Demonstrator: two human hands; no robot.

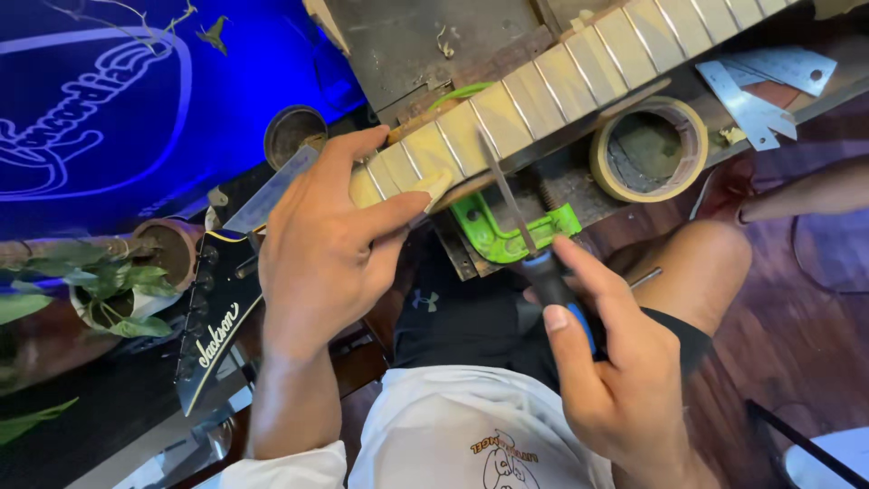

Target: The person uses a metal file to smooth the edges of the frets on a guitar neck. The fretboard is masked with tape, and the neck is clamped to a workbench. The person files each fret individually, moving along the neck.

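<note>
Two hands: both busy at a guitar neck (579, 63) lying on the table (407, 36).
Left hand (326, 244): clasped around the near end of the neck, thumb on its edge.
Right hand (615, 371): closed around the blue-black handle of a file (507, 195).
File: blade tip resting on the frets, just beside the left thumb.
Green clamp (507, 237): under the neck.
Tape roll (650, 149): right of the clamp.
Headstock (213, 317): black, lower left.
</note>
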